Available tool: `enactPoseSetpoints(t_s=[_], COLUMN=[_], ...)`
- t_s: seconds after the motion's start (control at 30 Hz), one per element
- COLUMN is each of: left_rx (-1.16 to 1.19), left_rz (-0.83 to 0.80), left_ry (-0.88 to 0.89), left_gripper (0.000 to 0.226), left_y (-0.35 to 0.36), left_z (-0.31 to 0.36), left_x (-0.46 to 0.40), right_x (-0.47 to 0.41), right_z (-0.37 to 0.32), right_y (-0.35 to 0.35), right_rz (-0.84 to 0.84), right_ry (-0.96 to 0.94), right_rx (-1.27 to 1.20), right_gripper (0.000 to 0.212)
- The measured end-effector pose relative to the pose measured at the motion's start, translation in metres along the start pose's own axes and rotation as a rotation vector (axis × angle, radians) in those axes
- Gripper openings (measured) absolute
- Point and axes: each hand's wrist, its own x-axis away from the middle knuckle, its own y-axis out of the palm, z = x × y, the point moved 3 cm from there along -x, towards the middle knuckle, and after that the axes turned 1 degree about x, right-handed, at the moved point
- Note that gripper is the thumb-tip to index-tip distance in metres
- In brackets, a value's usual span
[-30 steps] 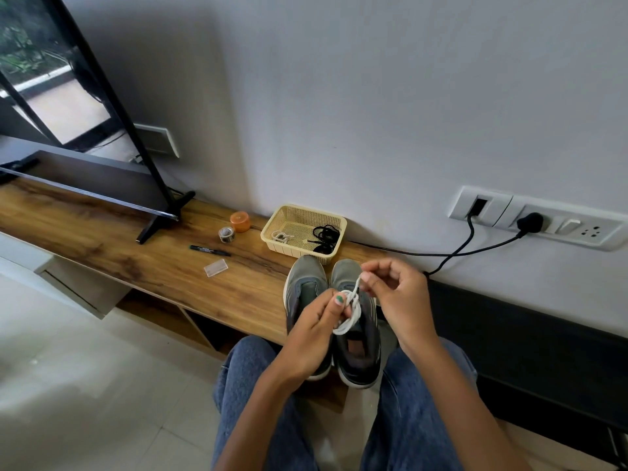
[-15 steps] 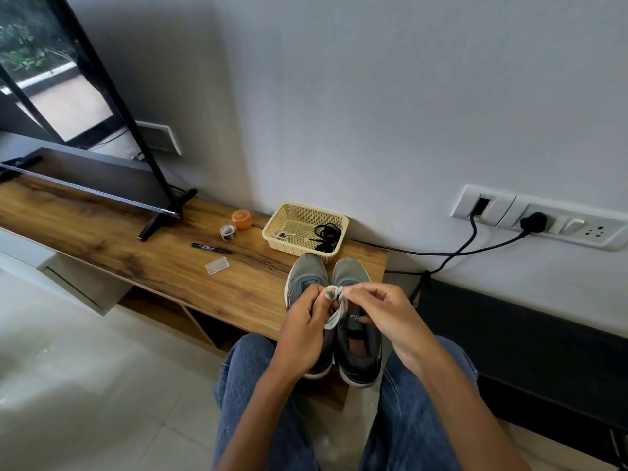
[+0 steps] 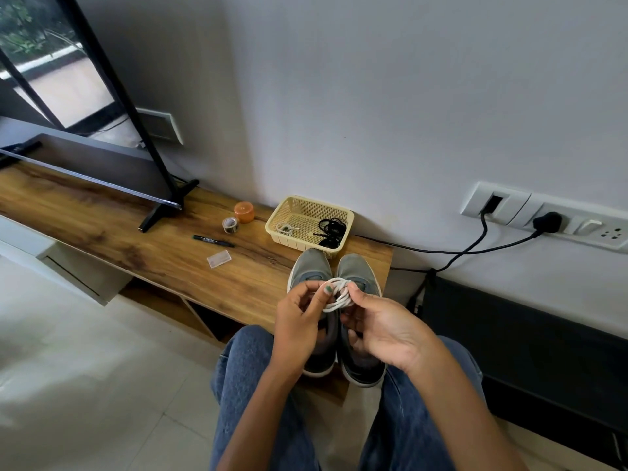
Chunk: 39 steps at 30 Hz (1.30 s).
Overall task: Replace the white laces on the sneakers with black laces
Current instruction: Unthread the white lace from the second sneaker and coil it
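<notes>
Both hands, left hand (image 3: 299, 321) & right hand (image 3: 380, 324), pinch coiled white cord lace (image 3: 338, 295) above grey fabric sneakers (image 3: 334, 270); loose grip could let coil spring apart

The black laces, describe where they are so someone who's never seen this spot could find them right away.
On the wooden shelf along the wall, a cream plastic basket stands just behind the grey sneakers. The black laces lie tangled in its right end. The small bundle at the basket's left end is white, so the dark one is yours.
</notes>
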Motion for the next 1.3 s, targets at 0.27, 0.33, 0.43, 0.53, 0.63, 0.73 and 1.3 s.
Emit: enactPoseSetpoints(t_s=[0.27,0.33,0.43,0.53,0.63,0.73,1.3], left_rx=[-0.026,-0.086,-0.194,-0.333,-0.425,-0.499,-0.896], left_rz=[-0.042,-0.031,0.007,0.069,0.119,0.127,0.216], left_ry=[-0.042,-0.025,0.006,0.055,0.048,0.024,-0.057], left_gripper=[0.015,0.015,0.016,0.010,0.006,0.013,0.030], left_y=[-0.008,-0.010,-0.012,-0.013,-0.015,-0.019,-0.040], left_z=[-0.010,-0.013,-0.015,-0.013,-0.012,-0.024,-0.095], left_x=[-0.017,-0.026,-0.041,-0.059,-0.083,-0.114,-0.261], right_x=[-0.025,-0.035,-0.052,-0.076,-0.103,-0.137,-0.318], right_z=[-0.005,-0.007,-0.013,-0.025,-0.038,-0.052,-0.109], right_y=[0.000,-0.001,0.001,0.008,0.016,0.019,0.017], right_rz=[0.003,-0.006,-0.022,0.023,0.170,0.293,0.384], right_ry=[-0.034,-0.043,-0.066,-0.143,-0.227,-0.305,-0.285], right_rx=[-0.088,-0.075,-0.081,-0.103,-0.064,0.034,0.330], right_gripper=[0.013,0.013,0.014,0.013,0.007,0.016,0.005])
